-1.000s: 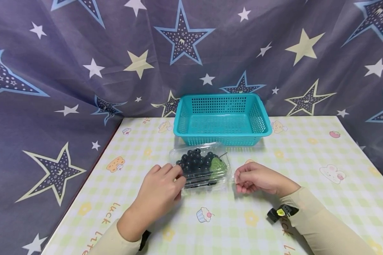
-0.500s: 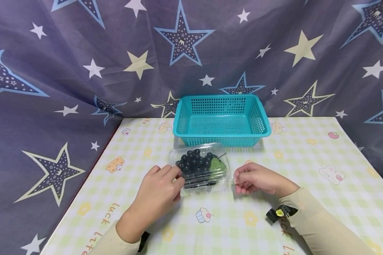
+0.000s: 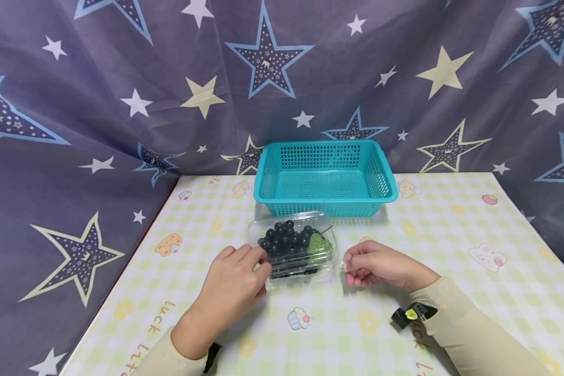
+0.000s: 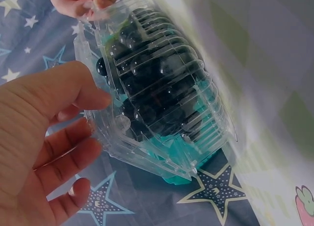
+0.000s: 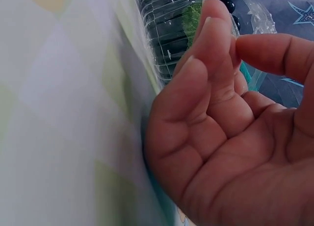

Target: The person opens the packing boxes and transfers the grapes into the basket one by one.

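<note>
Clear plastic box [image 3: 259, 226] of black grapes [image 3: 285, 240] sits pinched at opposite ends by both hands [image 3: 235, 279] [image 3: 380, 265].

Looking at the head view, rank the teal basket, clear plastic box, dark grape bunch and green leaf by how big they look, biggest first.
1. Teal basket, clearly largest
2. Clear plastic box
3. Dark grape bunch, inside the box
4. Green leaf, smallest
</note>
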Demonstrator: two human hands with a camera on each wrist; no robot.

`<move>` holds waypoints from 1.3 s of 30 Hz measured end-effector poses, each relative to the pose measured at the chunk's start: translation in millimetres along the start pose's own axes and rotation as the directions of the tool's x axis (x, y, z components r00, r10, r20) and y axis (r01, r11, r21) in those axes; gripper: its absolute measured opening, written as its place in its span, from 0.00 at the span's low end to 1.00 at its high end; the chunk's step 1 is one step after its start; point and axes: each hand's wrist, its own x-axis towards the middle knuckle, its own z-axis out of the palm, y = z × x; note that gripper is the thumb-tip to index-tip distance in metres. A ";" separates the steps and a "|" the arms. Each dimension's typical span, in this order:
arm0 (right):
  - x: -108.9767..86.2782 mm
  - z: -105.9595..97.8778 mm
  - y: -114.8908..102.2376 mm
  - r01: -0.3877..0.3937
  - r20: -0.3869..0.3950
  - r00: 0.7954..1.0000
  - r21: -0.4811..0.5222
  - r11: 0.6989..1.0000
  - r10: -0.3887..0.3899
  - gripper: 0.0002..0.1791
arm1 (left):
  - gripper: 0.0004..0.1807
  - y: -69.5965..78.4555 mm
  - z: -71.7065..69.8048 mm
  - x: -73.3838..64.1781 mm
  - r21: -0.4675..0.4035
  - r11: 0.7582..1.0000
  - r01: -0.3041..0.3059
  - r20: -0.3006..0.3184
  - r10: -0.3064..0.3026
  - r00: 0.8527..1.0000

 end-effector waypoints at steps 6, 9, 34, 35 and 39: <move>2.9 3.2 0.1 -0.007 0.005 1.000 0.007 1.000 0.007 0.06 | 0.06 -0.6 -1.3 -3.4 0.000 1.000 0.004 -0.009 -0.004 1.000; 3.4 3.1 -0.3 -0.008 0.001 1.000 0.006 1.000 0.008 0.06 | 0.06 -0.9 -1.6 -3.2 -0.003 1.000 0.004 -0.012 -0.004 1.000; -4.9 -4.5 0.5 0.004 0.018 1.000 0.001 1.000 -0.004 0.06 | 0.06 2.7 1.0 3.5 -0.005 1.000 -0.016 -0.022 0.016 1.000; -4.3 -4.1 0.3 0.005 0.019 1.000 0.000 1.000 -0.005 0.06 | 0.06 2.4 0.7 3.1 -0.006 1.000 -0.014 -0.022 0.013 1.000; -1.3 -2.6 -0.2 0.004 0.023 1.000 -0.002 1.000 -0.004 0.05 | 0.06 1.4 -0.9 1.8 -0.003 1.000 -0.008 -0.027 0.008 1.000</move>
